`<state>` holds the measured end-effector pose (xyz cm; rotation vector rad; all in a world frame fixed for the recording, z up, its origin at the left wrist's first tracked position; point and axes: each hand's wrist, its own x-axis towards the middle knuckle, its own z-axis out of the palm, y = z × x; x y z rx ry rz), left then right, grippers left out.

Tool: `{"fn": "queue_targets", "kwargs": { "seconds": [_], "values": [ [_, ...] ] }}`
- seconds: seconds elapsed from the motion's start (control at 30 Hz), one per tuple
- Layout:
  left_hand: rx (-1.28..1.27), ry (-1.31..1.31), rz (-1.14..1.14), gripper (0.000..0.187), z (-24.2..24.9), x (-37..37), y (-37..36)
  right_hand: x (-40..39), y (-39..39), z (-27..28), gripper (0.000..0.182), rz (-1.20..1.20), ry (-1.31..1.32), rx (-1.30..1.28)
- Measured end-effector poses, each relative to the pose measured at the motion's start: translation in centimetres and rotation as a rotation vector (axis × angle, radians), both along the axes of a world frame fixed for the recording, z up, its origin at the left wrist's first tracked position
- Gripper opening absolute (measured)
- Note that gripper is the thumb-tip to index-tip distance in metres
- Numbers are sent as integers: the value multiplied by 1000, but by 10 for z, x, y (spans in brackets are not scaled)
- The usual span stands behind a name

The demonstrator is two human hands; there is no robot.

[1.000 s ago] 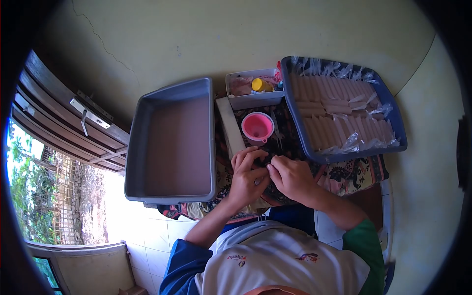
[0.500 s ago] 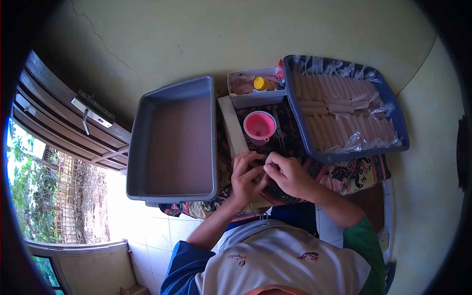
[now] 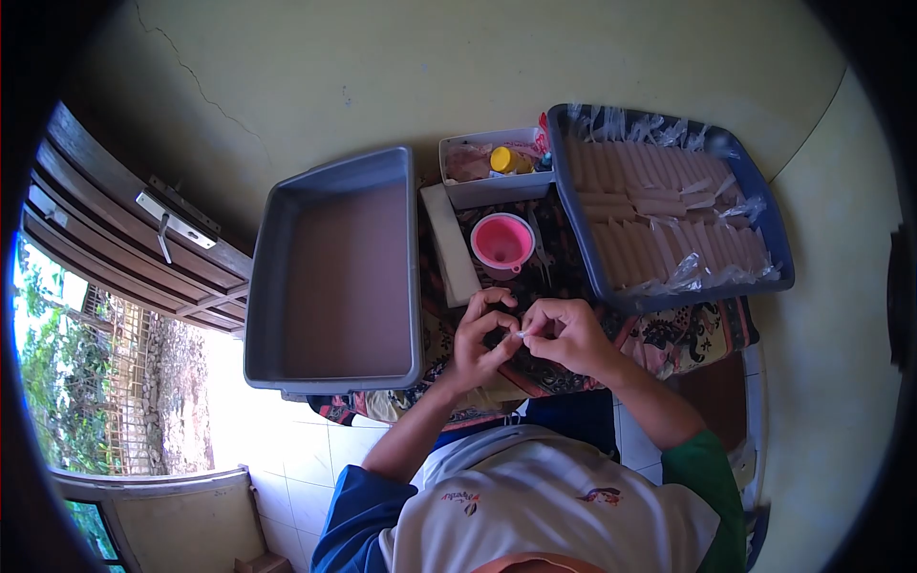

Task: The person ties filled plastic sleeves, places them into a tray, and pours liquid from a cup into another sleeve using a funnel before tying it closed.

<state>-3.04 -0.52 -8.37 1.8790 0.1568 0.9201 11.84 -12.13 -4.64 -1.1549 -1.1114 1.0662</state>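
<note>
Both hands meet over the cloth-covered table, close to my body. My left hand has thumb and fingers curled into a pinch at a small whitish piece of clear plastic. From the other side, my right hand pinches the same plastic between thumb and forefinger. Most of the piece is hidden by the fingers. Just beyond the hands is a pink funnel in a white-rimmed container. A long cream-coloured block lies left of the funnel.
A grey tub of brownish liquid stands on the left. At right, a blue-grey tub holds rows of filled plastic tubes. A white box with a yellow-lidded jar sits at the back. Metal utensils lie beside the funnel.
My right hand has turned and lowered slightly, and its fingers are straighter. The whitish plastic now shows between the fingertips of both hands.
</note>
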Motion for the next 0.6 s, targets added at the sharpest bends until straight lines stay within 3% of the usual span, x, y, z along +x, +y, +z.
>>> {"fn": "queue_targets", "kwargs": {
  "seconds": [0.27, 0.37, 0.5, 0.6],
  "values": [
    [-190, 35, -129, 15, 0, 3, 2, -7, 0, 0, 16, -301, -473, 244],
    [-40, 20, -95, 15, -3, 6, 7, -8, 4, -4, 16, -384, -663, 417],
    [-36, 33, -80, 14, 11, 5, 7, -5, 5, 4, 15, -392, -741, 447],
    [-41, 64, -52, 12, 23, 0, 7, 1, 2, 15, 13, -203, -529, 272]
  ]
}}
